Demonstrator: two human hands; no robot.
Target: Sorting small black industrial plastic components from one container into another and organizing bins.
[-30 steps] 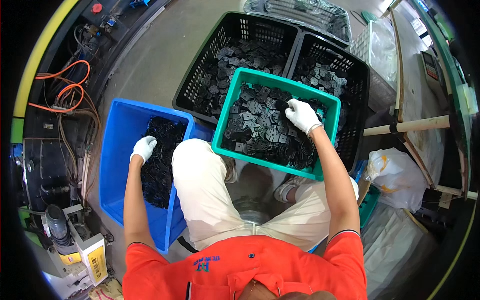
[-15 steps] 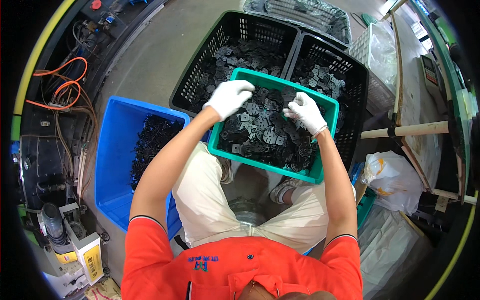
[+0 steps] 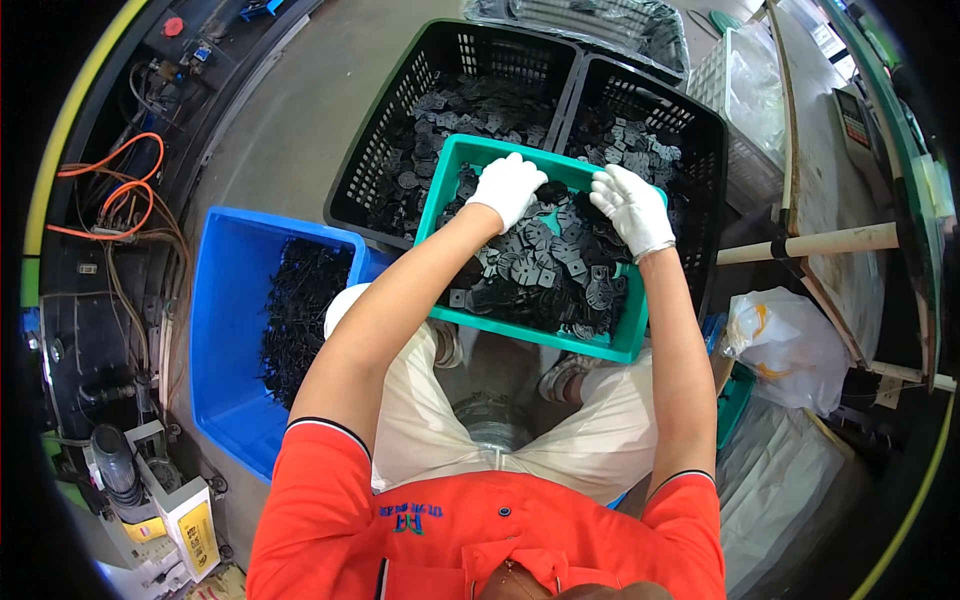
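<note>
A green plastic bin (image 3: 545, 344) lies in front of me, holding many flat dark metal plates (image 3: 530, 266) with holes and rounded or square outlines. My left hand (image 3: 508, 192), in a white glove, hovers over its far left part with the fingers curled; whatever they grip is hidden beneath them. Toward the far right rim, my gloved right hand (image 3: 632, 210) has its fingers stretched out, with no part visible in it. Between the hands, a patch of green bin floor shows among the plates.
Behind the green bin stand two black perforated crates (image 3: 510, 48) with similar plates. At my left is a blue bin (image 3: 222, 330) of thin black parts (image 3: 300, 310). A white crate (image 3: 745, 105) and a pale bar (image 3: 830, 243) lie to the right, above a plastic bag (image 3: 790, 345).
My left hand has moved right, farther over the green bin. The right hand has shifted slightly right, and its fingers have gone from curled to stretched out.
</note>
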